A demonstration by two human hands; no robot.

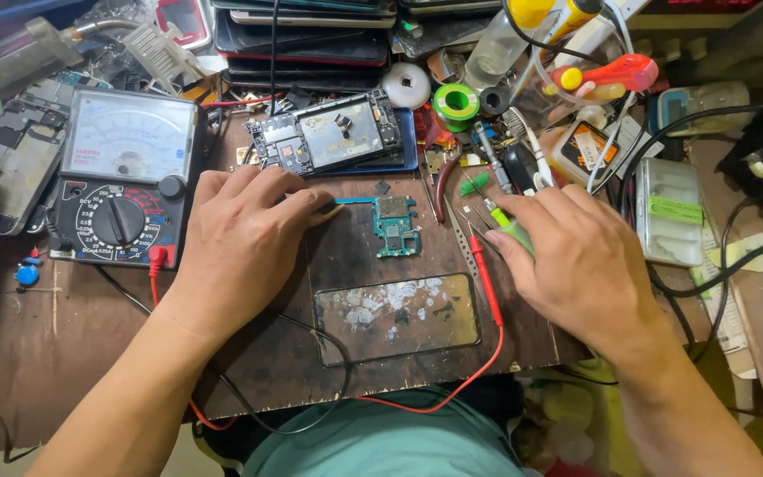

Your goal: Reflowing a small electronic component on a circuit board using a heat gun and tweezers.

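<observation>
Two hands work over a green board [395, 226] lying between their fingers: left hand [240, 243] pinches a blue strip [355, 200]; right hand [576, 261] grips a green tool [512, 231].

Two bare forearms come in from the bottom edge, with no sleeves showing along them up to the frame's border. The left hand [238, 237] and the right hand [576, 258] wear no gloves, rings, watch or wristband. The fingernails that show are short and unpainted. Between the arms, at the bottom of the view, lies a stretch of plain teal-green fabric, the person's shirt [381, 442], smooth and without print or buttons.
</observation>
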